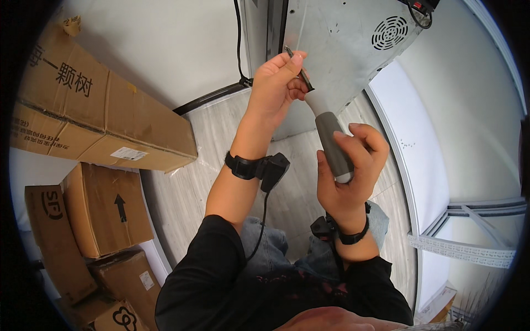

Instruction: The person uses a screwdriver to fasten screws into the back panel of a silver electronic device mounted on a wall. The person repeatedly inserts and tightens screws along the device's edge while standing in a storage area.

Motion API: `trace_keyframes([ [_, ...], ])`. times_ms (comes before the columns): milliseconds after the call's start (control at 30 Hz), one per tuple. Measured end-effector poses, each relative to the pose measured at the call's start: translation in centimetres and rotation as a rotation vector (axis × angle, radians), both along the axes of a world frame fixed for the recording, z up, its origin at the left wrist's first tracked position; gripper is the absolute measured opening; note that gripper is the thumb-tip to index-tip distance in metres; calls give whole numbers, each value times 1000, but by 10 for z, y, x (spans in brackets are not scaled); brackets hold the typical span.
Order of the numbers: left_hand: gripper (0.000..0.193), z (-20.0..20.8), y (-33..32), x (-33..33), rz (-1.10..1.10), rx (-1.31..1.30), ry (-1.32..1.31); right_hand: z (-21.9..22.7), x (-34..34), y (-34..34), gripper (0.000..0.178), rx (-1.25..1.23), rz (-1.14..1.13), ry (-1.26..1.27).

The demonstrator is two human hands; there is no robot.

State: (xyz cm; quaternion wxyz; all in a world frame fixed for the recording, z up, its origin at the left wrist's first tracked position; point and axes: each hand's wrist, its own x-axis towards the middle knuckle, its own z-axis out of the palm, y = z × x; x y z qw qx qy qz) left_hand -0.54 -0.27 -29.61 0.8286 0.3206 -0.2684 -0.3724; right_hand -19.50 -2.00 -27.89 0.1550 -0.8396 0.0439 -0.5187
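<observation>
A screwdriver (pixel 333 142) slants across the middle of the head view, its dark shaft pointing up and to the left. Its handle is grey, with a pale end cap and a paler front part. My left hand (pixel 279 83) is closed around the dark shaft, thumb and fingers pressed on it just below the tip. Lower down, my right hand (pixel 356 163) wraps its fingers round the handle near the end cap. Behind the tool stands a scuffed light-grey metal panel (pixel 337 60) with a round slotted vent. The tip overlaps this panel in view; I cannot tell whether it touches.
Large cardboard boxes (pixel 110 215) are stacked along the left. A black cable (pixel 239 49) runs down the white wall to the skirting. Beneath my hands is pale wood-look floor (pixel 179 193). A white metal frame (pixel 464 248) stands on the right.
</observation>
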Motion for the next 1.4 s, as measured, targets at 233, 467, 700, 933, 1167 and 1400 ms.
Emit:
trace_keyframes([
  [233,27,7,1,-4,-6,-40,41,-18,-3,-3,58,275,96,-97],
  [467,23,9,2,-3,-25,20,62,-10,0,0,52,46,-64,-43],
  [700,25,1,-1,2,-33,-24,32,-14,4,-1,62,198,43,-114],
  [933,26,10,3,-1,-51,14,109,-29,7,-3,66,265,39,-146],
  [1167,30,2,0,6,-45,-6,29,-21,6,-6,71,240,14,-53],
  [1400,36,4,-2,5,6,-40,30,-16,2,2,80,824,436,120],
])
